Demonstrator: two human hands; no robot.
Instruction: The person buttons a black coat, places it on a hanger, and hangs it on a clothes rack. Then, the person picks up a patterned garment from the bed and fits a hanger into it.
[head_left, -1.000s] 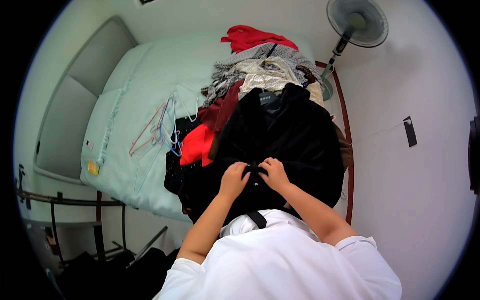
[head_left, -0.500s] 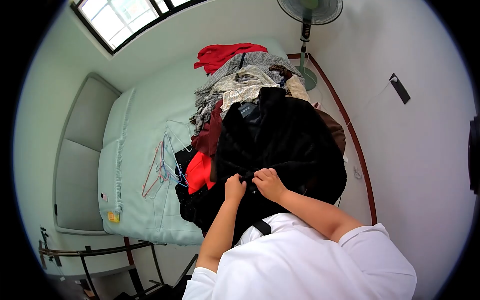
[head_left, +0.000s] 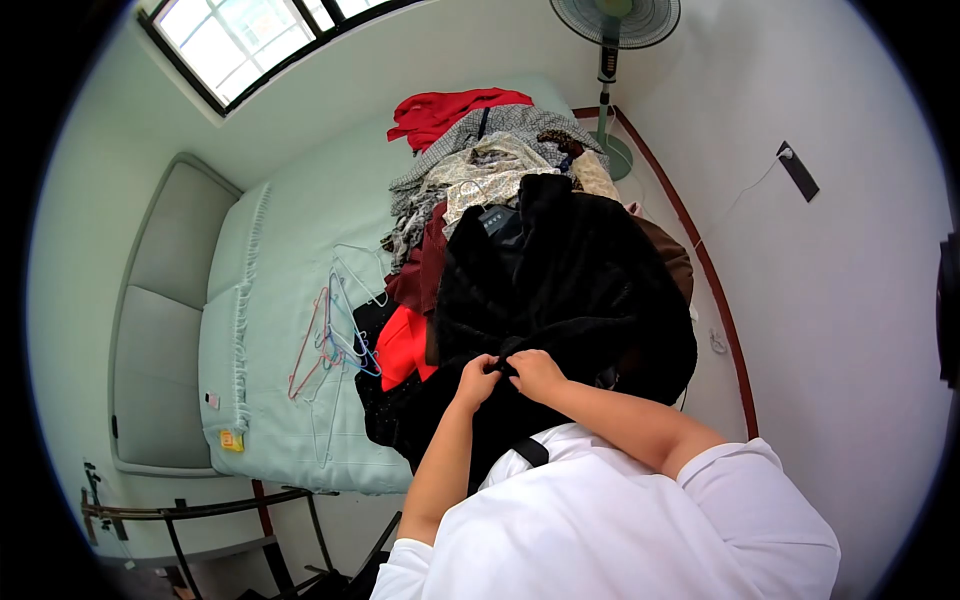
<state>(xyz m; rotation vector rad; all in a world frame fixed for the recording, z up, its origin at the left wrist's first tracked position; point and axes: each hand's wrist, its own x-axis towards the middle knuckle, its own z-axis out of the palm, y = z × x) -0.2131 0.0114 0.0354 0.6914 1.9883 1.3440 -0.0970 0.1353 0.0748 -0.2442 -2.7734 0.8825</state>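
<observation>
A large black plush coat (head_left: 590,270) lies spread over the pile of clothes on the bed, its collar pointing away from me. A hanger hook shows at the neck, above a dark label. At the coat's front edge, my left hand (head_left: 478,382) pinches the black fabric. Close beside it, my right hand (head_left: 537,375) grips the same part of the coat, the fingertips of both hands almost touching. The exact bit of cloth or fastening between the fingers is too small to make out. Red cloth (head_left: 403,345) sticks out left of the coat.
Several thin hangers (head_left: 335,330) lie on the pale green bed (head_left: 285,250) to the left. Patterned clothes (head_left: 500,160) and a red garment (head_left: 440,115) are heaped at the far side. A standing fan (head_left: 607,80) is in the corner, and a metal rack (head_left: 180,512) stands lower left.
Both hands stay at the coat's front edge. My right hand has shifted slightly lower, and the fingertips have drawn closer together around the fabric. The view has tilted a little.
</observation>
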